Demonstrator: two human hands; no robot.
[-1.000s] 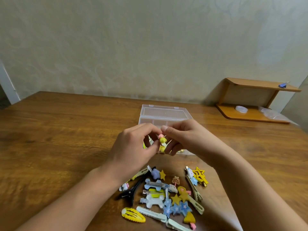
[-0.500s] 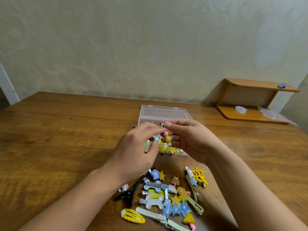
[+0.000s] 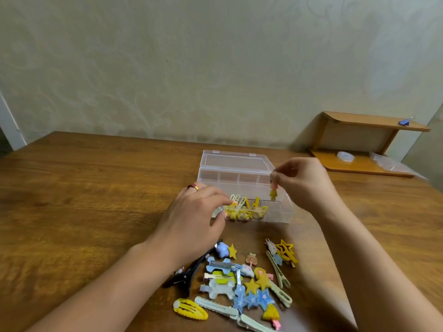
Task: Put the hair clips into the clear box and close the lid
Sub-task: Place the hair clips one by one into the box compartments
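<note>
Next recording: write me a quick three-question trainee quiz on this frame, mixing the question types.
1. True or false: the clear box has its lid shut.
2. Which hand pinches the small yellow clip above the box?
A. left hand
B. right hand
3. Fill in: the loose pile of clips lies on the table on the ____ side of the box, towards the person.

Key: 1 false; 2 B; 3 near

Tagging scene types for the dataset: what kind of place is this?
Probably a room in a home, at a wooden table set against a patterned wallpapered wall. A small wooden desk shelf stands on the far right. Nothing looks like a lab or workshop.
</note>
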